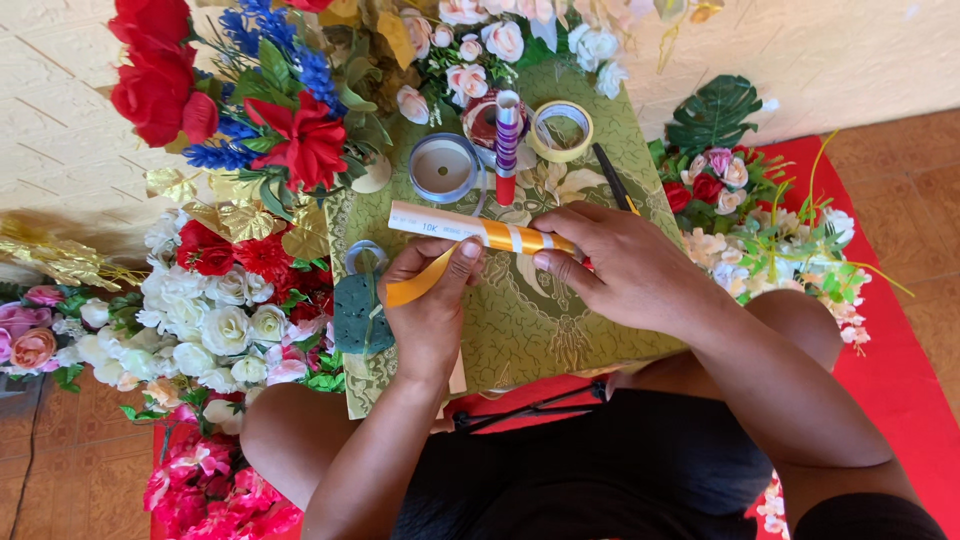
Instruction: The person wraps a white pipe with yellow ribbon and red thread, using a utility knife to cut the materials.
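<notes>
A thin rolled paper tube [440, 224] lies across the green patterned board [520, 330] on my lap. An orange ribbon [420, 285] is wound in stripes around the tube's right part. My left hand [432, 300] pinches the loose ribbon end just below the tube. My right hand [610, 262] grips the wrapped right end of the tube.
Ribbon and tape rolls [445, 168], a yellowish tape ring [561, 130], a purple-striped wrapped stick [507, 140] and a dark pen-like tool [610, 175] sit at the board's far edge. Artificial flowers [215, 300] crowd the left; more flowers [770, 230] lie right on a red mat [900, 370].
</notes>
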